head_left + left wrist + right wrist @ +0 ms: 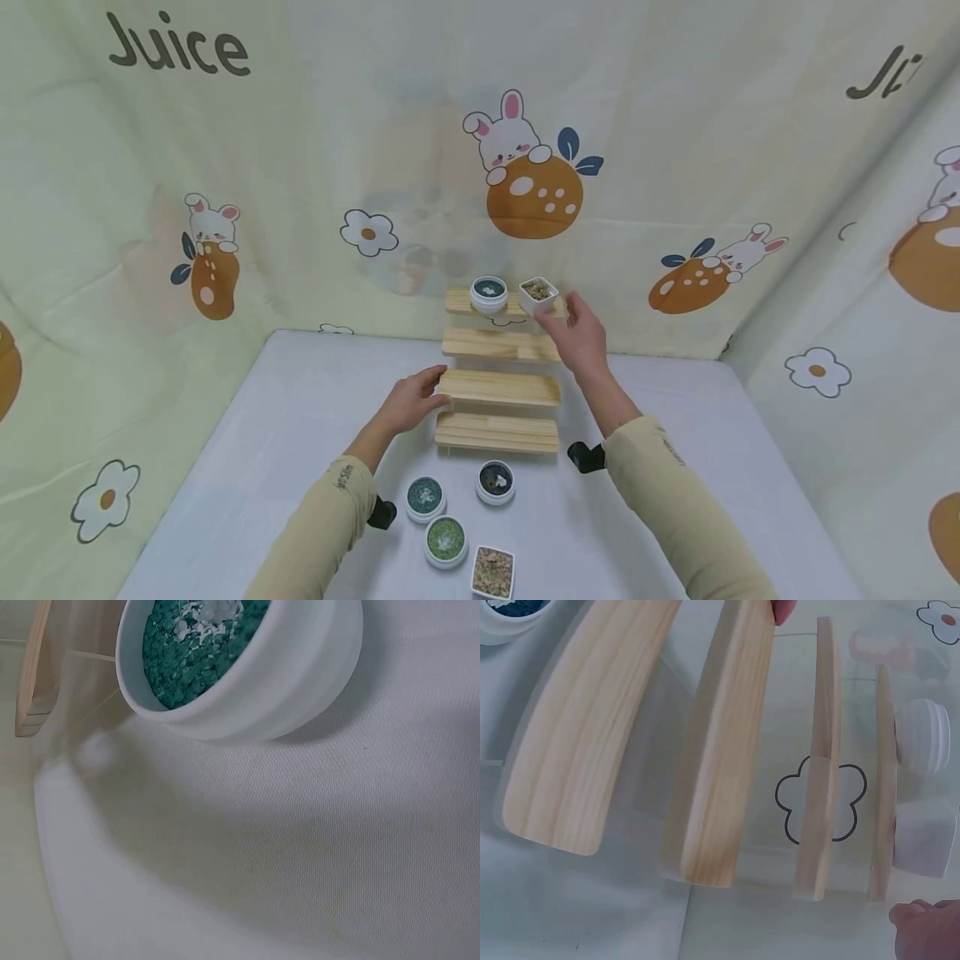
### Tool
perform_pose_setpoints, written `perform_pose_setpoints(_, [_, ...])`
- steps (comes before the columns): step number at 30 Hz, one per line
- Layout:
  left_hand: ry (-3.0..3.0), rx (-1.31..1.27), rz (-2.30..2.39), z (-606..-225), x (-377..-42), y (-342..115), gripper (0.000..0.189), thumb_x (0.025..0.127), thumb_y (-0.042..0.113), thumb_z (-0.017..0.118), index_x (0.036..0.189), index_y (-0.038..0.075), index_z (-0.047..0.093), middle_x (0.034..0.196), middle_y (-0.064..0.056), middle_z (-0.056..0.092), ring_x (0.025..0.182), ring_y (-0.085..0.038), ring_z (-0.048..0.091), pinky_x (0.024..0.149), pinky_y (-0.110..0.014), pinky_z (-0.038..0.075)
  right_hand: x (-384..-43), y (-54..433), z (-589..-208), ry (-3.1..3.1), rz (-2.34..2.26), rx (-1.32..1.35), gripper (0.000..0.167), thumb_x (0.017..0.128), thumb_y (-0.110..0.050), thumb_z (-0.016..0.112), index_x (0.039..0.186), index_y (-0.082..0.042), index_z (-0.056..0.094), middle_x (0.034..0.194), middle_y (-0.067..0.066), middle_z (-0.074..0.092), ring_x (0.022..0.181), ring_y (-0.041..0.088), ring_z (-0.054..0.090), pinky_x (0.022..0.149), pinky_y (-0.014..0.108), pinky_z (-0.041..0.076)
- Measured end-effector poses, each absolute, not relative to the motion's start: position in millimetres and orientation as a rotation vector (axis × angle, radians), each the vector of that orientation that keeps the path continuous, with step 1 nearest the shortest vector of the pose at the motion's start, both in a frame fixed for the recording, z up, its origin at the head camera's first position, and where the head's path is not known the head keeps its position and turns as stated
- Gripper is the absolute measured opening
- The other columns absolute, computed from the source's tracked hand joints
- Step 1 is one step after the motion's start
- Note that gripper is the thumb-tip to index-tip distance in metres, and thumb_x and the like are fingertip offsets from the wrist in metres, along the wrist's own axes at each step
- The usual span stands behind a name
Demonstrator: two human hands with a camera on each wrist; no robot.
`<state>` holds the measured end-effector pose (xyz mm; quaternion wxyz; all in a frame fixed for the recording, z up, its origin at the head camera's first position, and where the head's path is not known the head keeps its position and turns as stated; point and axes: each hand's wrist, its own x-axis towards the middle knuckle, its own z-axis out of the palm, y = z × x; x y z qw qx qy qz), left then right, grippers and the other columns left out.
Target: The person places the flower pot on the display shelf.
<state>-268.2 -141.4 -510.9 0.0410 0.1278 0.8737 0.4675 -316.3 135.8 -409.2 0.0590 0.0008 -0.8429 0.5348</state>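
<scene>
A tiered wooden display stand [501,387] has several pale boards. My left hand [408,403] grips the left end of its second-lowest board, thumb at the front and fingers at the back edge. On the top board stand a round white pot [489,296] with dark green filling and a square white pot [537,297] with tan granules. My right hand [582,337] is beside the square pot, thumb close to its lower side. In the right wrist view a narrow gap separates the fingertips [905,913] from the square pot [924,838], which sits on the board.
In front of the stand are a dark-filled round pot [495,483], a teal-filled round pot [425,499], a light-green-filled round pot [446,542] and a square pot [492,572] with tan granules. A printed curtain [420,108] hangs behind the white table [660,500].
</scene>
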Motion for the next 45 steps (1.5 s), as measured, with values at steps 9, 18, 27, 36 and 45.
perform_pose_setpoints(9, [2.673, 0.395, 1.434, -512.0, -269.3, -140.6, 0.061, 0.094, 0.015, 0.067, 0.146, -0.004, 0.040, 0.145, -0.022, 0.046, 0.131, -0.031, 0.048, 0.109, -0.036, 0.044, -299.2, 140.1, -422.3, -2.523, 1.690, 0.063, 0.084, 0.092, -0.036, 0.069, 0.154, -0.002, 0.024, 0.158, 0.012, 0.028, 0.144, 0.024, 0.029, 0.118, 0.030, 0.029])
perform_pose_setpoints(18, [2.691, 0.470, 1.446, -509.2, -265.8, -142.5, 0.061, 0.095, 0.019, 0.067, 0.144, -0.007, 0.041, 0.142, -0.026, 0.047, 0.129, -0.034, 0.050, 0.107, -0.038, 0.046, -281.8, 141.3, -429.5, -2.533, 1.706, 0.077, 0.083, 0.091, -0.036, 0.069, 0.154, -0.005, 0.026, 0.158, 0.010, 0.029, 0.143, 0.022, 0.031, 0.117, 0.030, 0.031])
perform_pose_setpoints(27, [2.672, 0.385, 1.428, -510.1, -269.5, -140.4, 0.062, 0.093, 0.015, 0.068, 0.146, -0.004, 0.040, 0.144, -0.021, 0.047, 0.131, -0.030, 0.049, 0.108, -0.037, 0.044, -262.9, 139.6, -433.5, -2.579, 1.715, 0.130, 0.082, 0.092, -0.038, 0.069, 0.155, -0.007, 0.026, 0.158, 0.008, 0.030, 0.144, 0.023, 0.031, 0.117, 0.032, 0.032])
perform_pose_setpoints(36, [2.682, 0.380, 1.429, -509.9, -270.4, -140.9, 0.062, 0.093, 0.015, 0.068, 0.145, -0.004, 0.041, 0.144, -0.021, 0.047, 0.131, -0.030, 0.049, 0.108, -0.036, 0.044, -244.1, 136.1, -443.5, -2.550, 1.779, 0.198, 0.081, 0.091, -0.036, 0.070, 0.153, -0.005, 0.029, 0.157, 0.007, 0.032, 0.143, 0.022, 0.032, 0.116, 0.030, 0.032])
perform_pose_setpoints(45, [2.679, 0.395, 1.435, -508.7, -268.6, -140.0, 0.061, 0.093, 0.013, 0.068, 0.145, -0.005, 0.041, 0.144, -0.023, 0.047, 0.130, -0.031, 0.050, 0.108, -0.036, 0.044, -226.8, 135.4, -452.4, -2.554, 1.844, 0.194, 0.081, 0.090, -0.037, 0.071, 0.153, -0.006, 0.030, 0.157, 0.007, 0.031, 0.144, 0.022, 0.029, 0.117, 0.030, 0.030])
